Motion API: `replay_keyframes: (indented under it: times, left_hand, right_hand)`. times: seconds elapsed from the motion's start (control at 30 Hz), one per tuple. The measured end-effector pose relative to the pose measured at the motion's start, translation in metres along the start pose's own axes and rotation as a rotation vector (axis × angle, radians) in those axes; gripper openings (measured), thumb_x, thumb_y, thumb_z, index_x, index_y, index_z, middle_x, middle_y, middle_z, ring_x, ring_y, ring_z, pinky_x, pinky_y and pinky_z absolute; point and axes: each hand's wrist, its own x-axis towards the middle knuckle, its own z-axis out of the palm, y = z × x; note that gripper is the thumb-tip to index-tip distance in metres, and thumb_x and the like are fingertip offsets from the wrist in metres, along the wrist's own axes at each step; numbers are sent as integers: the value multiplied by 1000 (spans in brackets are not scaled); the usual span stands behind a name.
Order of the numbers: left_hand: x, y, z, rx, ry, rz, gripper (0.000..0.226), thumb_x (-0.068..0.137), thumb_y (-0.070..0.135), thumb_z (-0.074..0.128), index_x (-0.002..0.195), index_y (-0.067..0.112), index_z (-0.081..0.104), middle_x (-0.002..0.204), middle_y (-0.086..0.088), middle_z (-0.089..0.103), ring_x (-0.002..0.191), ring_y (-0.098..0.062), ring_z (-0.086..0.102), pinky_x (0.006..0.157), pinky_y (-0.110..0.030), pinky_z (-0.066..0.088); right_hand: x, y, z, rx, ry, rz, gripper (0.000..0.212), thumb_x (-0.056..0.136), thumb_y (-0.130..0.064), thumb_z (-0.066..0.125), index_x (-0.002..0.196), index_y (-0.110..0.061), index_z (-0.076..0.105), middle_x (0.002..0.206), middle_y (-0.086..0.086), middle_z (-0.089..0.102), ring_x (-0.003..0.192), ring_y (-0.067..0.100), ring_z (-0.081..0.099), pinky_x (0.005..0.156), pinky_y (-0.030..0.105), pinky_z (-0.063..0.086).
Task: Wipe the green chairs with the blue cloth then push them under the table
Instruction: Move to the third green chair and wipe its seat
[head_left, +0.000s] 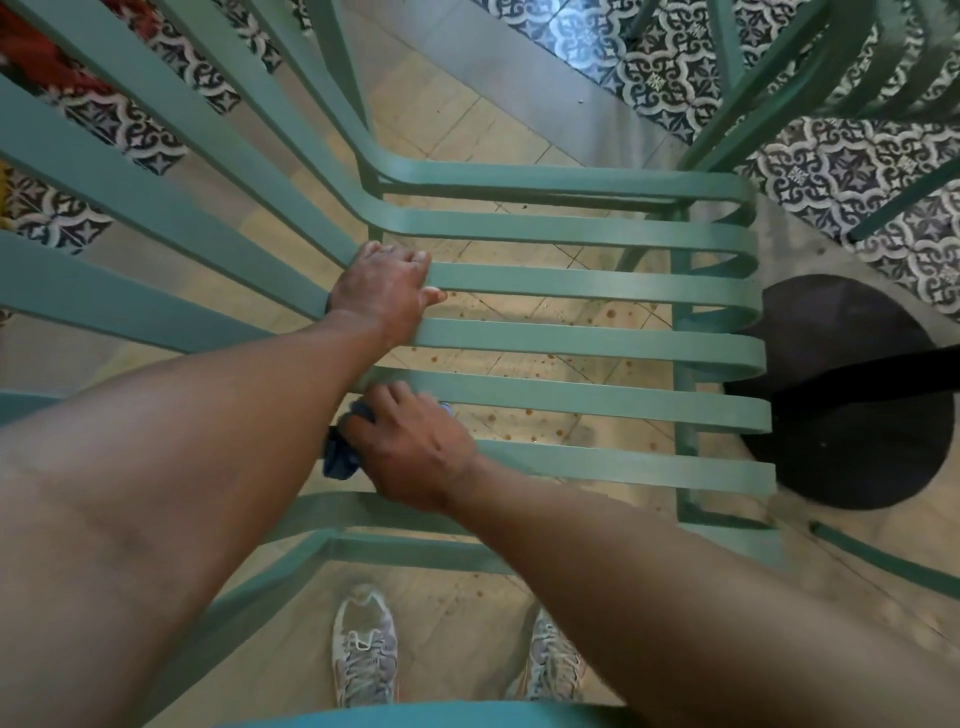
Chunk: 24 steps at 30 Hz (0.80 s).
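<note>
A: Why was the left hand (382, 286) curled over a slat of the green chair (587, 340)?
B: Probably steadying it; the right hand (415, 447), at six o'clock, clutched the blue cloth (340, 457) against another slat.

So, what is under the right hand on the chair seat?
Under the right hand lies the blue cloth, pressed on a seat slat of the green chair. Only its bunched end shows at the left; the rest, and the slat beneath it, are covered by the hand.

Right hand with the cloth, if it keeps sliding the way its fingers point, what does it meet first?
Probably the left forearm, just beyond the right hand and blue cloth; depth is unclear.
</note>
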Motion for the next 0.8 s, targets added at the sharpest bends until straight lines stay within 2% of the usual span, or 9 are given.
replay_keyframes:
  times: [0.1,0.2,0.27,0.33,0.4,0.53,0.63,0.73,0.8]
  left_hand:
    - [1,0,4,21,26,-4,52,100,42,44,143,13,43,140,-9,51,130,-29,40,109,-39,29]
    - [1,0,5,15,23,-25,52,99,44,45,142,14,45,140,-8,52,130,-29,40,108,-40,31]
    - [2,-2,4,-15,-4,-27,53,99,46,46,142,14,46,140,-7,51,131,-29,38,107,-41,31]
    - [2,-4,4,-35,1,-31,55,99,47,45,143,14,45,141,-7,51,133,-30,36,107,-41,32]
    - [1,-4,4,-22,-4,-18,56,99,47,44,145,14,42,142,-7,49,134,-30,35,109,-40,30]
    - [-2,-1,1,5,10,-12,55,101,44,42,146,14,40,145,-8,47,136,-28,35,112,-38,26]
    - [-2,2,3,44,11,-10,52,101,42,42,143,13,42,141,-10,50,132,-29,39,109,-38,29]
    - [-1,1,1,36,3,-12,52,101,42,43,143,12,43,140,-11,51,131,-30,40,108,-38,29]
    - [-2,2,0,24,18,-5,56,101,44,43,145,11,41,142,-11,50,133,-29,39,110,-38,27]
  right_hand:
    - [7,28,-8,-47,75,65,23,92,-28,59,108,-12,62,95,14,55,73,23,43,62,36,41]
    - [-62,81,-42,-114,80,184,21,89,-28,65,101,-11,61,85,12,52,66,19,42,53,31,42]
    - [-117,117,-79,-134,137,523,16,91,-25,61,102,-12,61,84,6,52,65,16,45,54,30,45]
    - [-158,147,-107,-99,241,969,17,92,-21,57,105,-11,60,94,13,51,79,30,53,65,33,44]
    - [-158,151,-106,-151,265,1149,22,90,-22,56,109,-10,56,107,22,47,94,39,49,74,41,43]
    - [-56,91,-47,-45,272,792,18,81,-21,67,94,-13,58,90,12,54,81,27,50,64,36,44]
    - [18,40,-16,-59,200,566,35,76,-27,76,102,-13,58,93,12,54,77,23,44,60,34,40]
    - [11,51,-24,-55,232,504,41,74,-33,74,105,-11,59,93,14,54,75,24,44,58,32,29]
    - [-30,84,-42,-55,303,650,22,83,-34,59,91,-14,60,83,7,50,71,22,46,54,33,31]
